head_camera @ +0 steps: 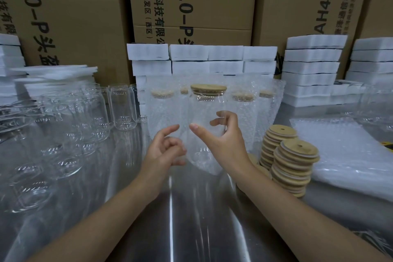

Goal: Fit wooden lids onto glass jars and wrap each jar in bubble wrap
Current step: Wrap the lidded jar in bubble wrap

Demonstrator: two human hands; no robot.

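Observation:
My right hand (223,140) grips a clear glass jar (207,108) above the table, thumb on its left side and fingers on its right. A round wooden lid (208,88) sits on top of the jar. A bubble wrap bag (202,164) covers the jar's lower part and hangs below it. My left hand (165,151) is at the bag's left edge, its fingers curled and pinching the wrap, the index finger pointing up toward the jar.
Wrapped, lidded jars (242,104) stand in a row behind. Several bare jars (123,108) crowd the left of the steel table (191,219). Two lid stacks (295,164) and a bubble wrap pile (350,155) lie right. White foam boxes (312,66) and cartons (191,6) line the back.

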